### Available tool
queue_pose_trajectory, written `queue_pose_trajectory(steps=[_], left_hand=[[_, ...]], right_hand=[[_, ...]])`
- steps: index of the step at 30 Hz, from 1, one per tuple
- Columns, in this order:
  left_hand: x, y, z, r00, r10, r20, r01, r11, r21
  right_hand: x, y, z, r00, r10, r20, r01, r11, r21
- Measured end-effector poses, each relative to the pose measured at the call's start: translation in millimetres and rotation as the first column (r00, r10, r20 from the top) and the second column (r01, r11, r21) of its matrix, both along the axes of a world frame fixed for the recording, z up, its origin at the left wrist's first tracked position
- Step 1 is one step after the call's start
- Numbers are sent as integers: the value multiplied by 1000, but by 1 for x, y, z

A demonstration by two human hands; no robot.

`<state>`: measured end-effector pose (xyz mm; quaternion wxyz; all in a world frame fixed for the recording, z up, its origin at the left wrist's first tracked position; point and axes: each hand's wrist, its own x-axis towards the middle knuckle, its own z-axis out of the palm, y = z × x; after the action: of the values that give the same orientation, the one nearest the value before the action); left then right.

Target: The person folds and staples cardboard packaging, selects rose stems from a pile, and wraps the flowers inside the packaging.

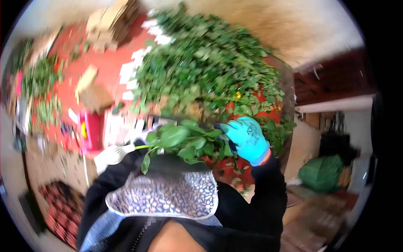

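Note:
My left hand, in a white glove, is closed on the pale stem end of a leafy green sprig in front of my chest. On the other side of the leaves, my right hand, in a turquoise glove, has its fingers curled round a dark handle whose tool is mostly hidden. A large heap of leafy stems lies beyond my hands on the red table. White paper tags stick out along the heap's left side.
A pink container stands near my left hand, with a cardboard box behind it. Stacked cardboard is at the back. More cut greenery lies at the far left. A green sack sits on the right, beyond the table.

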<state>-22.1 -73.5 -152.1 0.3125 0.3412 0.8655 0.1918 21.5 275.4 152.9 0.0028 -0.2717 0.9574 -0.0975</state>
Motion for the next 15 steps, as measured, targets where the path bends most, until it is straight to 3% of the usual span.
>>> queue_pose_trajectory(steps=[3,5,7,9,10,11,12,13,14,15], left_hand=[[4,0,6,998,63,-22,-60,988,143],[4,11,18,995,79,-61,-58,957,286],[1,19,31,991,87,-107,-37,914,404],[-6,21,46,999,18,29,-27,944,328],[-4,20,36,1000,23,11,-25,939,344],[-1,25,9,985,100,144,-162,833,530],[2,29,15,809,117,576,-479,699,531],[3,29,21,655,78,751,-620,624,476],[3,30,26,468,31,883,-750,543,379],[2,26,29,894,104,436,-372,712,595]], right_hand=[[9,2,-34,980,-7,201,-5,998,56],[11,26,-89,990,-21,142,10,997,78],[11,45,-132,995,-74,65,58,973,223],[5,56,-154,989,-85,122,44,951,305],[2,61,-165,977,-135,167,62,922,382],[0,71,-182,979,-118,167,46,922,384],[2,81,-200,962,-157,223,96,960,263],[2,87,-208,940,-189,283,154,978,141],[3,74,-188,967,-163,197,110,961,254],[5,62,-164,968,-155,196,102,961,258]])
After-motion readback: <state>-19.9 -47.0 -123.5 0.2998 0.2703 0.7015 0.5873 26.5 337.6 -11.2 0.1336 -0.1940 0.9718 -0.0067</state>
